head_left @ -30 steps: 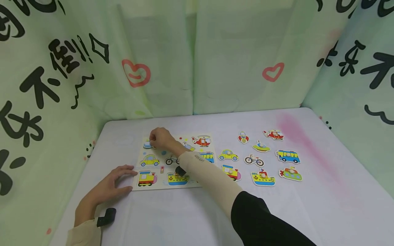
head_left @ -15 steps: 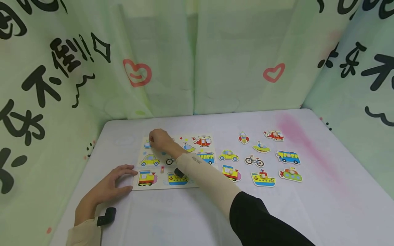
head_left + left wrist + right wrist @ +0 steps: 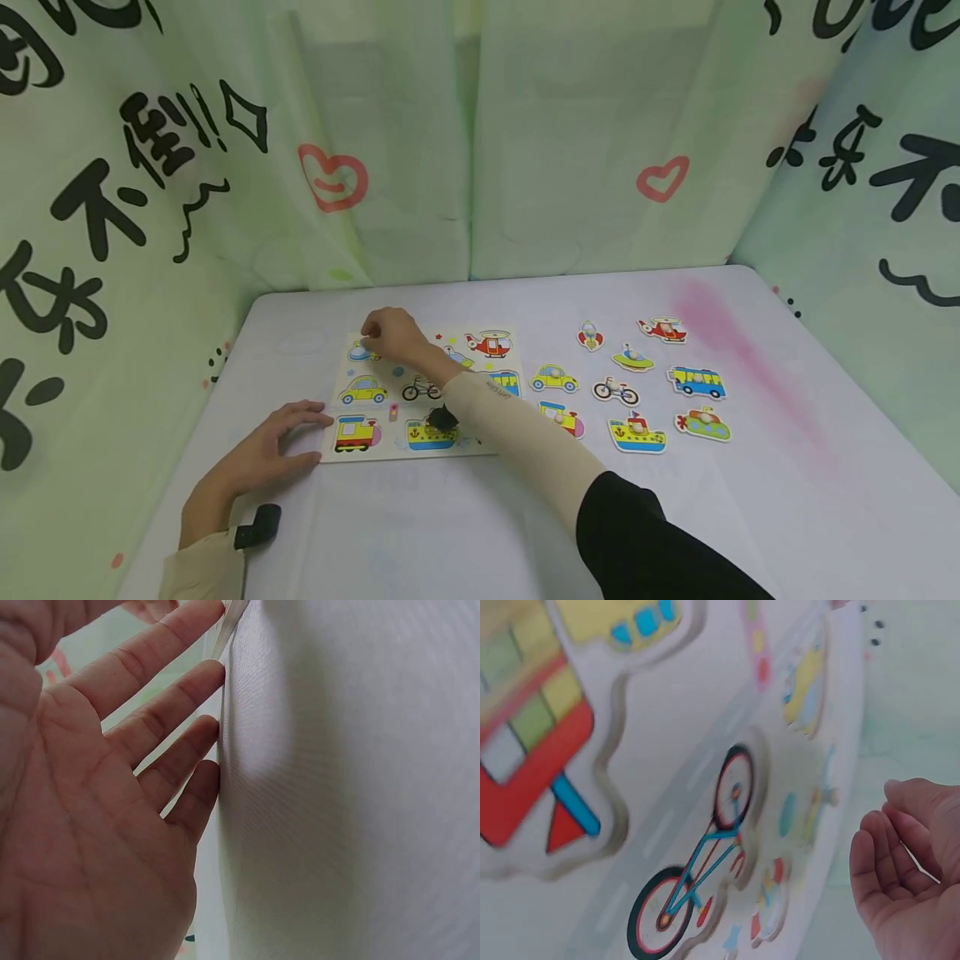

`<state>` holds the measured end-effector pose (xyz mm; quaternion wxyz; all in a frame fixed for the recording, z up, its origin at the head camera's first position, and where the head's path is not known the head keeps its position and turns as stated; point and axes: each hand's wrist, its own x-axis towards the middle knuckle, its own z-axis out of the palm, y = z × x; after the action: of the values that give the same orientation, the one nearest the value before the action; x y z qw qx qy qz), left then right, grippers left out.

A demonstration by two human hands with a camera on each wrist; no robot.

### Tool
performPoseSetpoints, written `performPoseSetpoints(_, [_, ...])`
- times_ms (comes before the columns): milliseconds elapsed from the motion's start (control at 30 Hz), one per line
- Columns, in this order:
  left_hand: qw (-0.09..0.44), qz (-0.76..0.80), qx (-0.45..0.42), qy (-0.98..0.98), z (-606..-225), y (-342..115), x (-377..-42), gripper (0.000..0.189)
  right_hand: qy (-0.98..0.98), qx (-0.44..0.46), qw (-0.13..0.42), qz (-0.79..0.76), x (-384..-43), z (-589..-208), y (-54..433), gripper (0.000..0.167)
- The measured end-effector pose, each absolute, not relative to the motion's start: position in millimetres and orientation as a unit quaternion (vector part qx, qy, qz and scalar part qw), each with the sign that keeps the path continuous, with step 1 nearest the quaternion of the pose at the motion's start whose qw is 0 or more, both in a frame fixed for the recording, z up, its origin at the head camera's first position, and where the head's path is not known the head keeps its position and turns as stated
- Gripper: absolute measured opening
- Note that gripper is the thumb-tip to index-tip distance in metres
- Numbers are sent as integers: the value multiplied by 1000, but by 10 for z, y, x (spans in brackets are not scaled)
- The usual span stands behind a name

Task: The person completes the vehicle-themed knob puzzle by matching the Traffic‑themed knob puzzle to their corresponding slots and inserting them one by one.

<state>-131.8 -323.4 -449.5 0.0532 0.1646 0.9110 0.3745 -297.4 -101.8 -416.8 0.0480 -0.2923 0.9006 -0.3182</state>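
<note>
A puzzle board [image 3: 393,442] with printed vehicles lies on the white table. My left hand [image 3: 262,450] is at its left edge, fingers extended; in the left wrist view the fingertips [image 3: 206,675] of that hand touch the white surface or edge. Over the board's far left corner is my right hand [image 3: 397,337], its fingers loosely bent. Just below it sits a small blue piece [image 3: 360,352], partly covered. The right wrist view has the right hand [image 3: 911,862] apart from the board, holding nothing, near a small knob [image 3: 832,796]. My right forearm hides part of the board.
Loose vehicle pieces lie right of the board: a car [image 3: 553,377], bicycle [image 3: 616,391], train [image 3: 562,418], ship [image 3: 637,435], submarine [image 3: 703,423], bus [image 3: 697,382], helicopter [image 3: 663,330], flying saucer [image 3: 633,359] and rocket [image 3: 590,336]. A printed curtain [image 3: 472,167] stands behind the table.
My right hand was lower on the small blue piece half a second ago and has risen slightly off it. The left hand stays at the board's edge.
</note>
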Motion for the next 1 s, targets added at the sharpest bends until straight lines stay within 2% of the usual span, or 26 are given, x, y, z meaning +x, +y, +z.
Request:
performPoseSetpoints(267, [51,375,171,910,-4492,-3228,-1321,43,841,-327,49,-428,-2809,-3965,-889,18])
performPoseSetpoints(567, [64,380,161,909,-4489,-3238,-1316,43,807,-309,57,-500,-2628,-3863,-759,18])
performPoseSetpoints(1000, [59,377,168,909,-4491,-3226,-1315,43,791,-312,43,-525,-2562,-3798,-544,20])
